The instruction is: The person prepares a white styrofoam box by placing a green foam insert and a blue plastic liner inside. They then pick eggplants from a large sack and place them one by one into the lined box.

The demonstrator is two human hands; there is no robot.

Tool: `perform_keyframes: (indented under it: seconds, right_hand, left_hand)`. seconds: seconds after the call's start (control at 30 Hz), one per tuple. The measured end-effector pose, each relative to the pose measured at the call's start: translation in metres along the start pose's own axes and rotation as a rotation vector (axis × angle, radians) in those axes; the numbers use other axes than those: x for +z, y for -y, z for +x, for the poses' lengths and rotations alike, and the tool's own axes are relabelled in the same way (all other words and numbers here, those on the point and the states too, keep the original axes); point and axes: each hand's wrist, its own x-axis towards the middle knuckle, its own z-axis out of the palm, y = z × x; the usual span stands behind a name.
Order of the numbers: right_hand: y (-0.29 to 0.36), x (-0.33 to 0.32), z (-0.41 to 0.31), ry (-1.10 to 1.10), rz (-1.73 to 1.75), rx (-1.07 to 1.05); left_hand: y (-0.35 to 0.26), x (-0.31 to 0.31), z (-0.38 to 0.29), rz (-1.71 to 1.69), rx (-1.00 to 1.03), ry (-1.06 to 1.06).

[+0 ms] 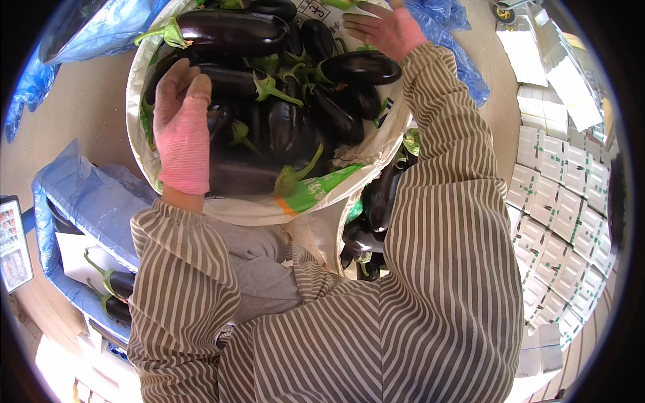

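Both my hands wear pink knit gloves with darkened, soiled fingers. My left hand (pixel 182 128) hovers over the left side of a white woven sack (pixel 237 214), its fingers loosely bent and thumb apart, with nothing visible in the grasp. Below and beside it lie glossy dark eggplants (pixel 227 83) with green stems. My right hand (pixel 388 30) is spread at the far right rim of the sack, near a green stem end (pixel 342 3) cut off by the frame. A large eggplant (pixel 234 32) lies across the top of the heap, its stem pointing left.
A blue-plastic-lined box (pixel 95 196) on the left holds eggplants and a white sheet. Another sack with eggplants (pixel 380 201) stands under my right arm. Blue plastic (pixel 438 30) lies beyond. White boxes (pixel 559 201) are stacked right; a display panel (pixel 15 244) sits far left.
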Motion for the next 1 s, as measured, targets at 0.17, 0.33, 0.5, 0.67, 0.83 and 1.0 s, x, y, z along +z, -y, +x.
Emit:
perform_keyframes:
  seconds: [0.17, 0.33, 0.5, 0.67, 0.83, 1.0]
  right_hand:
    - [-0.026, 0.021, 0.000, 0.383, -2.236, 0.191]
    - [0.025, 0.024, -0.002, 0.321, -2.595, 0.013]
    - [0.062, -0.023, -0.022, 0.202, -1.681, 0.208]
    - [0.015, -0.007, -0.079, 0.015, -0.411, 0.559]
    - [-0.025, 0.072, -0.126, 0.221, 0.280, 0.391]
    - [-0.048, 0.063, -0.051, 0.401, -1.199, 0.303]
  left_hand:
    - [0.002, 0.001, 0.000, -0.110, 0.032, 0.037]
    - [0.002, 0.004, -0.001, -0.045, -0.033, 0.019]
    - [0.003, 0.004, 0.004, -0.102, -0.032, 0.051]
    - [0.007, 0.007, -0.003, -0.005, -0.302, 0.216]
    - [0.008, 0.012, -0.007, -0.447, -0.776, 0.415]
    - [0.010, 0.002, -0.001, -0.443, -0.825, 0.357]
